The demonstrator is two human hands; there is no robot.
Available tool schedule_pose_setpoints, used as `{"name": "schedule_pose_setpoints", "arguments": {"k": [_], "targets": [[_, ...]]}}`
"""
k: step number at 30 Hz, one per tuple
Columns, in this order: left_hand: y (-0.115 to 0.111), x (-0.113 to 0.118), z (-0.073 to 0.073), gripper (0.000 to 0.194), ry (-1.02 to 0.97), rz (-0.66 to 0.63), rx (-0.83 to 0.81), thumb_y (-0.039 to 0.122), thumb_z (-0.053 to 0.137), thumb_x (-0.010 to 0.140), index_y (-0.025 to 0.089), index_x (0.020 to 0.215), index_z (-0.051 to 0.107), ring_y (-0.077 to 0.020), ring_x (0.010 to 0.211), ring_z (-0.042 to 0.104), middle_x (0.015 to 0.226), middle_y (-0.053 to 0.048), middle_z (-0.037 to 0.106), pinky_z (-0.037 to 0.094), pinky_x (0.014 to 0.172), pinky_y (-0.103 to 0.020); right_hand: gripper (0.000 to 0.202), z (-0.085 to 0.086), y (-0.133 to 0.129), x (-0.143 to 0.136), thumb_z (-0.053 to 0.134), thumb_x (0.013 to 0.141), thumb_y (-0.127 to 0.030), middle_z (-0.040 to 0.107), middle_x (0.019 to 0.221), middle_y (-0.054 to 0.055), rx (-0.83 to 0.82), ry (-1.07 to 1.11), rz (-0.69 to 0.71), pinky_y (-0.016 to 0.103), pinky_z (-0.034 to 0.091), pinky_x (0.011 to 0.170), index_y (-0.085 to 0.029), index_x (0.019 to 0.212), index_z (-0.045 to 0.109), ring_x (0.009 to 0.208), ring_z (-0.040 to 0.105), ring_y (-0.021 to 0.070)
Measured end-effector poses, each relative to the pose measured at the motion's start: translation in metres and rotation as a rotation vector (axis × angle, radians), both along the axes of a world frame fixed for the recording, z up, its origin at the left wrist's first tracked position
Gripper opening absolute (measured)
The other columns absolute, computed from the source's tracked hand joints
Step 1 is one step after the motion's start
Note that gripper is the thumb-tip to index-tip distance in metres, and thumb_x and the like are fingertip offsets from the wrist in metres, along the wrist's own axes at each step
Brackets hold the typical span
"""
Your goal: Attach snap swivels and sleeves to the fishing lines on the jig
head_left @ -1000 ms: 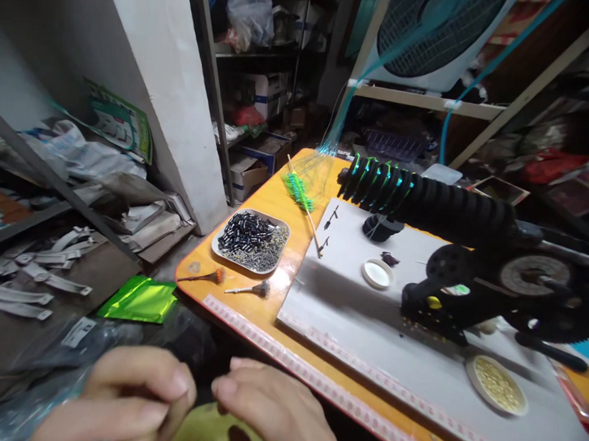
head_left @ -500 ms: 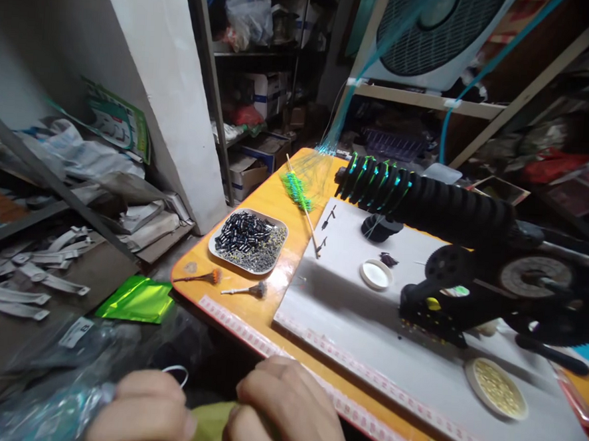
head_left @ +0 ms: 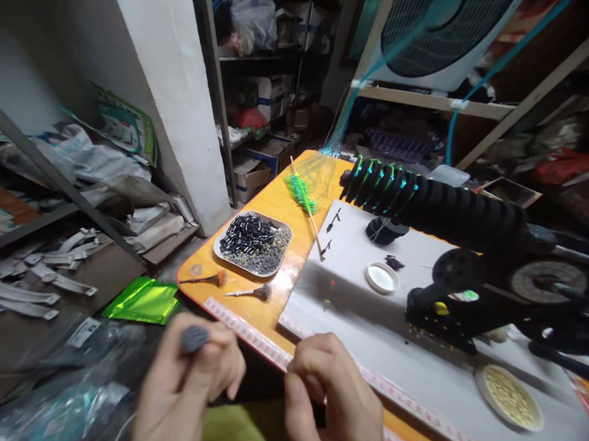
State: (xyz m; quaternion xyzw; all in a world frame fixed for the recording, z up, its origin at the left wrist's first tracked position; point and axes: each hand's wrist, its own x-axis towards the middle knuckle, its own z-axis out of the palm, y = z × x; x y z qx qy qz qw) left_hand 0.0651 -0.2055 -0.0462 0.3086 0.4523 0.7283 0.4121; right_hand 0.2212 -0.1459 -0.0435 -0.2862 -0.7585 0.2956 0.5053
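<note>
My left hand (head_left: 189,380) is closed in front of the table's near edge. A dark grey, rounded tuft (head_left: 194,339) sticks out between its thumb and fingers, and the rest of that piece is hidden. To its right, my right hand (head_left: 336,399) is held with thumb and fingertips pressed together; whatever is in the pinch does not show. Beyond the hands, two small brush-like pieces lie on the table, one with an orange tuft (head_left: 218,279) and one with a grey tuft (head_left: 265,292). A white tray (head_left: 217,246) beside them holds black tubes and small grey bits.
A black machine with a ribbed roller (head_left: 440,203) stands on a white board (head_left: 310,294). Near it are a small white dish (head_left: 381,278) and a dish of golden beads (head_left: 508,396). A green bristly stick (head_left: 301,194) lies at the back. A shiny green packet (head_left: 142,300) is at left.
Both hands have risen from low over my lap toward the table edge. The dark grey tuft now shows in my left hand. The right hand has moved slightly right.
</note>
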Motion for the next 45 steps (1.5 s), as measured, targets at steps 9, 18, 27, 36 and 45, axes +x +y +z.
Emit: {"name": "schedule_pose_setpoints", "arguments": {"k": [9,18,27,36,45], "targets": [[0.004,0.041,-0.008,0.033,-0.411,-0.352,-0.244,0.052,0.065,0.089,0.021,0.096,0.057,-0.0074,0.054,0.029,0.060,0.008,0.033,0.029,0.053,-0.020,0.017,0.001,0.006,0.003,0.064,0.089,-0.011,0.051,0.073,0.000,-0.136,0.025,0.010,0.023,0.046,0.050,-0.023,0.096,0.074,0.062,0.055,0.0121],[0.005,0.039,-0.014,0.021,-0.038,-0.272,-0.244,0.042,0.061,0.094,0.022,0.090,0.061,-0.0161,0.072,0.056,0.076,-0.001,0.059,0.047,0.070,-0.026,0.017,-0.007,0.005,0.000,0.063,0.092,-0.011,0.050,0.080,-0.002,-0.301,0.110,0.113,0.018,0.051,0.045,-0.021,0.099,0.075,0.053,0.062,0.0070],[0.000,0.037,-0.020,0.019,0.095,-0.177,-0.266,0.041,0.061,0.094,0.023,0.090,0.062,-0.0175,0.071,0.055,0.074,-0.001,0.059,0.046,0.065,-0.025,0.016,-0.005,0.004,0.002,0.064,0.088,-0.009,0.052,0.076,0.000,-0.150,0.019,0.035,0.021,0.049,0.050,-0.022,0.095,0.070,0.062,0.058,0.0115],[0.003,0.030,-0.025,0.025,-0.092,-0.238,-0.084,0.035,0.044,0.104,0.022,0.082,0.046,-0.0103,0.058,0.040,0.062,0.005,0.042,0.037,0.059,-0.024,0.021,-0.012,0.005,0.018,0.065,0.088,-0.006,0.051,0.073,0.000,0.036,-0.137,0.012,0.026,0.046,0.055,-0.021,0.102,0.072,0.064,0.055,0.0135],[0.007,0.031,-0.036,0.020,0.423,-0.055,0.458,0.013,0.042,0.102,0.022,0.114,0.055,-0.0125,0.066,0.047,0.074,0.001,0.048,0.040,0.061,-0.027,0.021,-0.008,0.002,0.019,0.068,0.085,-0.005,0.050,0.072,0.001,0.157,-0.215,0.026,0.025,0.042,0.052,-0.017,0.102,0.071,0.064,0.051,0.0139]]}}
